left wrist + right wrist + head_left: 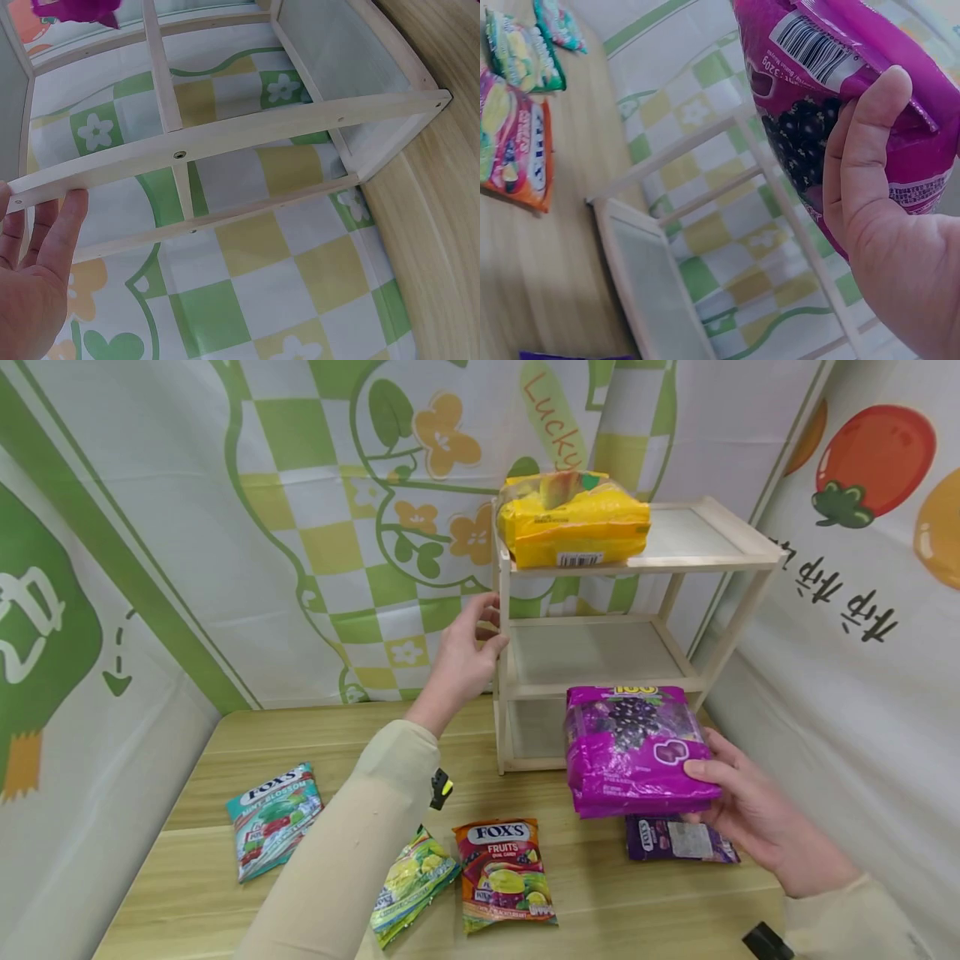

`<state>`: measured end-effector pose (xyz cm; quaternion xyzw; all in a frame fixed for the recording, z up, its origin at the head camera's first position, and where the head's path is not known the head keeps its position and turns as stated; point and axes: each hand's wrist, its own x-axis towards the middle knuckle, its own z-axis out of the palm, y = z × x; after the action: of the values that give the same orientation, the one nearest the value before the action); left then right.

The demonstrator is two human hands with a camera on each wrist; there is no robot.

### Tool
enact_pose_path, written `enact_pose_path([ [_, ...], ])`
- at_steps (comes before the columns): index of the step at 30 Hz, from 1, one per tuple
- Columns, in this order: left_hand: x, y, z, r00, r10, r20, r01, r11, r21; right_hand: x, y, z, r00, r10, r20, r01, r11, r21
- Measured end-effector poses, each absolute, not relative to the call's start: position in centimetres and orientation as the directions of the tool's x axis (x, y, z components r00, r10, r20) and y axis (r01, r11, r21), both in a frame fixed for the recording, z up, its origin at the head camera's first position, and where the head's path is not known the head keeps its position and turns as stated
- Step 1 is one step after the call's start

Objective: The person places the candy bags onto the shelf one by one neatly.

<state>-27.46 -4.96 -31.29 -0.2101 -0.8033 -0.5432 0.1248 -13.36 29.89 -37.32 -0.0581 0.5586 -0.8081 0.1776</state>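
My right hand [750, 810] grips a purple candy bag [637, 752] by its right side, thumb on the front. Printed with dark grapes, the bag hangs before the lower part of a pale wooden three-tier shelf rack [720, 560]. In the right wrist view, the fingers [870, 142] lie across the bag beside its barcode. My left hand [468, 652] holds the rack's left front post, thumb in front and fingers behind. The left wrist view shows those fingertips [75, 202] at the post [247, 139]. A yellow candy bag [573, 527] sits on the top tier, at its left end.
On the wooden table [225, 743] lie a teal Fox's bag [273, 822], a yellow-green bag [412, 889], an orange Fox's bag [504, 872] and a dark purple bag [682, 839] partly under my right hand. Printed cloth [300, 527] hangs behind the rack.
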Motion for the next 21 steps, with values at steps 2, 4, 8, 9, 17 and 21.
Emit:
enact_pose_path([
  [2, -27.5, -5.0, -31.3, -0.881, 0.202, 0.428, 0.473, 0.322, 0.82, -13.3, 30.1, -37.0, -0.931, -0.353, -0.092, 0.213, -0.319, -0.924],
  [4, -27.5, -4.9, -31.3, -0.882, 0.202, 0.426, 0.471, 0.322, 0.821, -13.3, 30.3, -36.6, -0.932, -0.355, -0.078, 0.201, -0.323, -0.925],
  [8, -27.5, -4.9, -31.3, -0.882, 0.2, 0.427, 0.47, 0.315, 0.824, -13.2, 30.6, -36.0, -0.933, -0.354, -0.059, 0.179, -0.319, -0.931],
  [9, -27.4, -5.0, -31.3, -0.882, 0.2, 0.427, 0.471, 0.314, 0.825, -13.2, 30.7, -35.9, -0.934, -0.353, -0.053, 0.172, -0.315, -0.933],
  [17, -27.4, -5.0, -31.4, -0.88, 0.193, 0.435, 0.475, 0.316, 0.821, -13.2, 31.4, -34.8, -0.947, -0.318, -0.054, 0.168, -0.344, -0.924],
  [21, -27.4, -5.0, -31.4, -0.878, 0.195, 0.437, 0.478, 0.31, 0.822, -13.1, 31.6, -34.2, -0.949, -0.314, -0.031, 0.15, -0.362, -0.92],
])
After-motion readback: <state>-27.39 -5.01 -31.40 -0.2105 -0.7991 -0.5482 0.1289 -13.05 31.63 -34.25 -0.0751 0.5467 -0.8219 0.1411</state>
